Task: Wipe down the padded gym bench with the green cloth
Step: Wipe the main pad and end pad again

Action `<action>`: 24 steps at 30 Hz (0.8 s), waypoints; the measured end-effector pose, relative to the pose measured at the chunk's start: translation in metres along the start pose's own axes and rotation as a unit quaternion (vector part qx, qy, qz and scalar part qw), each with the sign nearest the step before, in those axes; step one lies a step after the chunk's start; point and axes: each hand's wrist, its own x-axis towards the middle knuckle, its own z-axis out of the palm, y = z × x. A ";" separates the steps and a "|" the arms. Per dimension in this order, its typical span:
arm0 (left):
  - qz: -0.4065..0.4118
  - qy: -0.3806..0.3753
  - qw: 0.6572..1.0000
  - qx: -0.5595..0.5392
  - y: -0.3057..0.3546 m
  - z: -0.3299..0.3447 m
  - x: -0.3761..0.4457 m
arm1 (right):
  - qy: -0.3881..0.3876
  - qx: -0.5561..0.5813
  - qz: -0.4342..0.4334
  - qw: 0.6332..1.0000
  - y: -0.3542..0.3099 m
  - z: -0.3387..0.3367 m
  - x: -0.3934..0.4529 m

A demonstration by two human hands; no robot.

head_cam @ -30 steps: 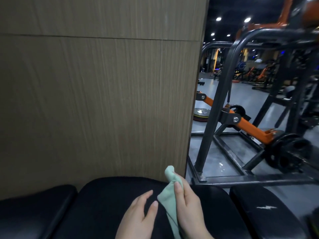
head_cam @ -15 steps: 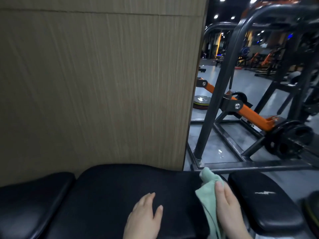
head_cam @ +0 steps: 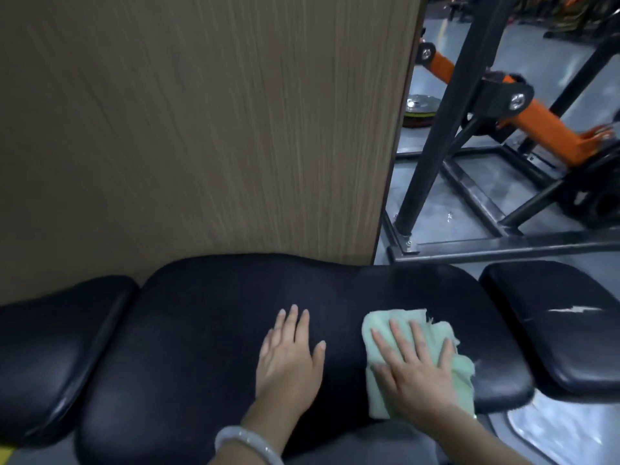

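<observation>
- Bench (head_cam: 208, 330): black padded, against wood-grain wall panel (head_cam: 201, 129).
- Right hand (head_cam: 416, 367): fingers straight, spread, pressing green cloth (head_cam: 379, 397) flat.
- Left hand (head_cam: 288, 360): fingers straight, resting on pad.

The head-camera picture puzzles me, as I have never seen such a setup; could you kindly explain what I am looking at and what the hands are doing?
There is no machine here: a person wears one wide-angle camera on the head, looking forward and down, so you see their own two bare hands from above. In front of them lies a black padded gym bench, with a separate black pad at each end. The right hand lies flat, fingers spread, pressing a green cloth onto the right part of the middle pad. Nothing is in a curled grip; the cloth is held down by the palm. The left hand rests open on the pad beside it, apart from the cloth, with a pale bracelet on the wrist. Behind stands a wood-grain wall panel; to the right, a black and orange weight machine.
</observation>
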 end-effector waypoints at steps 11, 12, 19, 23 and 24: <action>0.040 0.063 0.996 0.041 0.007 0.075 0.046 | -0.004 0.029 -0.035 0.999 0.000 -0.009 0.067; 0.043 0.070 0.996 0.042 0.006 0.075 0.046 | -0.008 0.033 -0.032 0.999 -0.001 -0.011 0.075; 0.035 0.044 0.997 0.050 0.009 0.071 0.047 | -0.010 0.032 -0.041 0.999 -0.009 -0.018 0.088; 0.032 0.056 0.997 0.042 0.008 0.071 0.049 | -0.005 0.027 -0.135 0.990 0.012 -0.010 0.028; 0.030 0.058 0.997 0.043 0.008 0.073 0.049 | -0.008 0.013 -0.168 0.986 0.020 -0.007 0.015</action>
